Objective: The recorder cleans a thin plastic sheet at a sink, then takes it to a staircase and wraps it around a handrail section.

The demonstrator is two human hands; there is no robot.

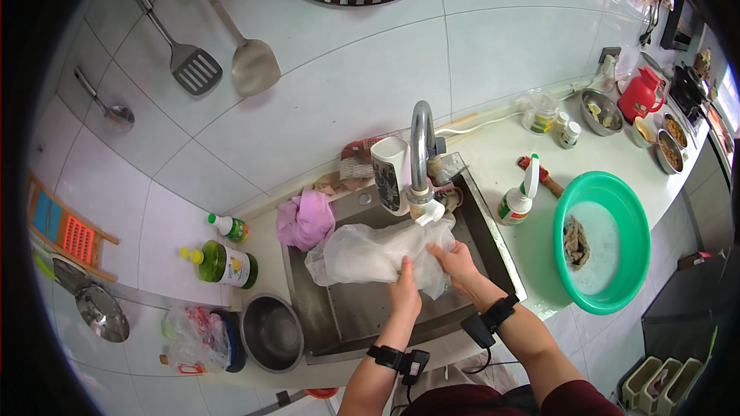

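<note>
My left hand (404,292) and my right hand (455,261) both grip a translucent white plastic bag (364,254), thumbs on top, over the stainless steel sink (370,312). What the bag holds, if anything, cannot be told. Just above the bag, a curved metal faucet (422,127) ends in a white swivel nozzle (429,212). Each wrist wears a black strap with a small device and a cable. A pink cloth (305,221) lies on the sink's back left corner.
Right of the sink stand a spray bottle (516,202) and a green basin (642,242) with suds and a brown cloth. On the left are a steel bowl (245,323), a green pump bottle (217,263) and a small bottle (231,227). Bowls and a red jug (639,95) stand farther right.
</note>
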